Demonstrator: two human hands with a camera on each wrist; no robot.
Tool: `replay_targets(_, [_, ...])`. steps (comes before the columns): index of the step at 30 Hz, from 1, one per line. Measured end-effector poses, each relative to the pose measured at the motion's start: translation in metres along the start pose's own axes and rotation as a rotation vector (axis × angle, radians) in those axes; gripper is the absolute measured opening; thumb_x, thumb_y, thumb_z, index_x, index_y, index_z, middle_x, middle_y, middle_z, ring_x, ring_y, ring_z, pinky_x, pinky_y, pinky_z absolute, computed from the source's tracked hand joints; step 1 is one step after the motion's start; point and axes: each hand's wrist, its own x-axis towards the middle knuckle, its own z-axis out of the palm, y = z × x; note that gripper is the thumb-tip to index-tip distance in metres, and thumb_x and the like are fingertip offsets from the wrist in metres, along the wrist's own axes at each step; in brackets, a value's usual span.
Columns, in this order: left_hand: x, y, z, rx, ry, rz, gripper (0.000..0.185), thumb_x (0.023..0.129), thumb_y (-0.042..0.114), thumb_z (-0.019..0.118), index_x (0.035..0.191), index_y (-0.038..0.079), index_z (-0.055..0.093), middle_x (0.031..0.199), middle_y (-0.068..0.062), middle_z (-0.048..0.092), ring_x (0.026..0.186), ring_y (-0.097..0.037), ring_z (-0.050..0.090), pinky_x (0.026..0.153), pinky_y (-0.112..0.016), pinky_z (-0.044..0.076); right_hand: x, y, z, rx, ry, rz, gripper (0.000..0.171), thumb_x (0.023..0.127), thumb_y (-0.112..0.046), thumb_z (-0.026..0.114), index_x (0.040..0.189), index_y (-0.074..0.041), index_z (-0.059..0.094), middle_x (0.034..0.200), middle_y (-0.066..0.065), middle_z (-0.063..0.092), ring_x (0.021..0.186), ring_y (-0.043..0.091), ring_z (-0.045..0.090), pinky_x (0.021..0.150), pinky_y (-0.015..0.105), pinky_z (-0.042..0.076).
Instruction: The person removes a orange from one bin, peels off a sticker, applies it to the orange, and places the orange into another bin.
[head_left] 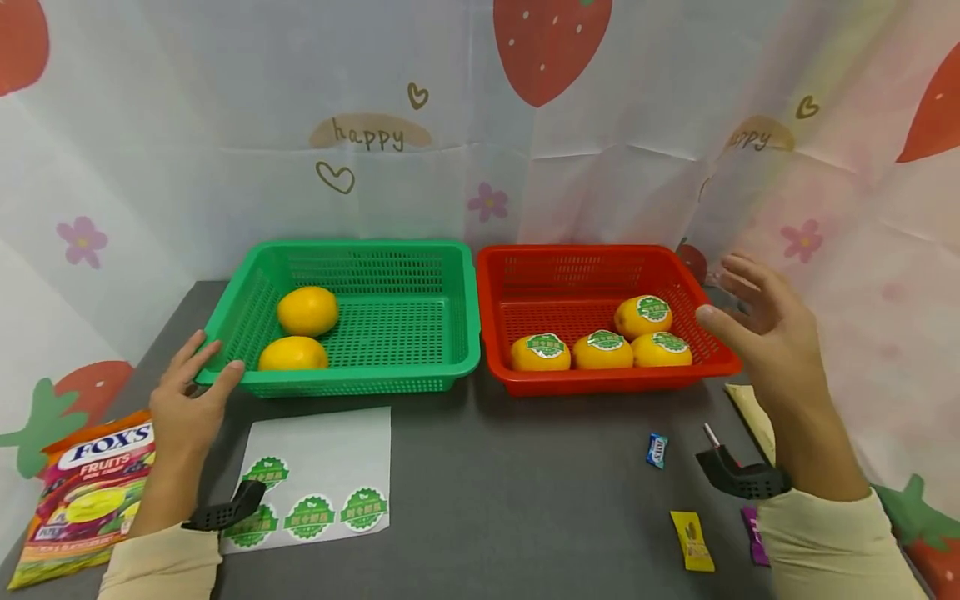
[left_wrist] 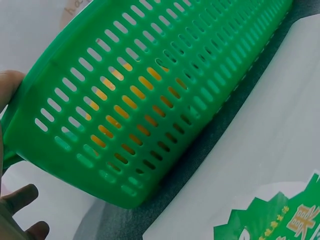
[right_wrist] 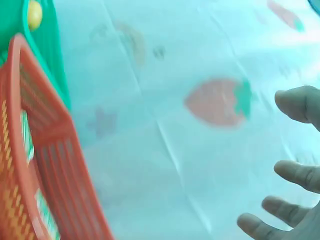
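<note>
Green basket (head_left: 390, 333) holds two plain oranges on the grey counter (head_left: 480, 483); the left hand (head_left: 187, 400) rests relaxed fingers on its near-left corner, gripping nothing. Right hand (head_left: 757, 325) hovers spread and empty just beside the red basket (head_left: 600, 379), which holds four stickered oranges.

Green perforated plastic basket (head_left: 390, 333) and red perforated plastic basket (head_left: 570, 287): moulded, smooth, slightly glossy, standing on a dark grey matt worktop (head_left: 510, 483). Round orange fruits (head_left: 307, 310): finely dimpled, soft-sheen skin; four carry glossy green paper stickers (head_left: 653, 307). White paper sticker sheet (head_left: 330, 442): smooth; colourful sweets bag (head_left: 82, 492): shiny plastic film; backdrop (head_left: 225, 167): creased printed cloth.
</note>
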Motion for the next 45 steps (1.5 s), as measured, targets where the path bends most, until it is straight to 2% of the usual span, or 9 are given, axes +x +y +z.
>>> replay_targets(4, [-0.001,-0.001,-0.003,0.020,0.010,-0.005,0.047,0.093,0.023,0.066,0.136,0.008,0.057,0.148,0.010,0.040,0.133,-0.007,0.033,0.090,-0.020,0.033,0.024,-0.030,0.036,0.018,-0.164,0.018,0.055,0.089,-0.009,0.069,0.140,-0.018,0.050,0.139,0.008,0.046,0.118,0.023,0.050,0.089,0.023,0.045])
replay_targets(9, [-0.001,-0.001,-0.003,0.038,0.033,0.018,0.046,0.092,0.022,0.066,0.135,0.007,0.058,0.147,0.007,0.042,0.132,-0.006,0.035,0.089,-0.018,0.033,0.056,-0.053,0.091,-0.005,-0.338,0.032,0.064,0.088,-0.022,0.071,0.145,-0.023,0.043,0.145,-0.004,0.039,0.124,0.021,0.047,0.095,0.040,0.044])
replay_targets(15, [-0.002,-0.002,0.004,0.007,0.038,0.048,0.046,0.091,0.019,0.067,0.133,0.005,0.059,0.147,0.004,0.043,0.131,-0.006,0.036,0.085,-0.016,0.034,0.089,-0.056,0.159,0.153,-0.474,0.025,0.064,0.088,-0.019,0.071,0.145,-0.017,0.043,0.144,-0.001,0.039,0.124,0.023,0.045,0.096,0.043,0.043])
replay_targets(22, [-0.003,-0.006,0.003,-0.050,0.073,0.065,0.044,0.089,0.013,0.069,0.131,0.003,0.060,0.146,-0.003,0.045,0.131,-0.011,0.039,0.084,-0.016,0.035,0.108,-0.044,0.248,0.186,-0.636,0.111,0.065,0.087,-0.026,0.073,0.145,-0.027,0.042,0.146,-0.001,0.036,0.119,0.021,0.048,0.094,0.042,0.043])
replay_targets(31, [0.000,-0.009,0.007,-0.054,0.082,0.105,0.042,0.089,0.013,0.069,0.129,0.002,0.062,0.144,0.000,0.047,0.130,-0.012,0.040,0.084,-0.016,0.036,0.114,-0.011,0.342,0.070,-0.717,0.279,0.068,0.084,-0.031,0.077,0.143,-0.034,0.043,0.146,0.003,0.036,0.120,0.023,0.046,0.090,0.043,0.046])
replay_targets(38, [-0.002,-0.010,0.006,-0.064,0.086,0.102,0.042,0.089,0.013,0.069,0.129,0.002,0.062,0.144,0.000,0.046,0.131,-0.013,0.039,0.085,-0.018,0.035,0.115,0.007,0.388,-0.001,-0.785,0.382,0.074,0.086,-0.032,0.075,0.149,-0.032,0.036,0.151,0.011,0.029,0.071,0.014,0.045,0.059,0.031,0.038])
replay_targets(41, [-0.001,-0.011,0.005,-0.072,0.077,0.097,0.042,0.089,0.013,0.070,0.129,0.003,0.062,0.145,0.002,0.045,0.132,-0.014,0.038,0.086,-0.018,0.035,0.115,0.015,0.402,-0.015,-0.825,0.407,0.075,0.087,-0.032,0.074,0.150,-0.031,0.033,0.153,0.011,0.026,0.093,0.020,0.055,0.071,0.036,0.046])
replay_targets(43, [0.000,-0.012,0.005,-0.077,0.073,0.101,0.042,0.089,0.013,0.070,0.129,0.003,0.062,0.145,0.002,0.045,0.132,-0.015,0.038,0.087,-0.018,0.036,0.114,0.019,0.410,-0.034,-0.851,0.395,0.077,0.087,-0.032,0.073,0.151,-0.030,0.032,0.154,0.010,0.025,0.121,0.028,0.046,0.086,0.045,0.045])
replay_targets(45, [0.002,-0.014,0.006,-0.081,0.075,0.111,0.042,0.088,0.013,0.070,0.129,0.003,0.062,0.144,0.002,0.046,0.132,-0.015,0.038,0.087,-0.018,0.036,0.113,0.022,0.418,-0.043,-0.878,0.377,0.077,0.088,-0.029,0.072,0.152,-0.029,0.030,0.155,0.009,0.023,0.132,0.033,0.034,0.097,0.053,0.037])
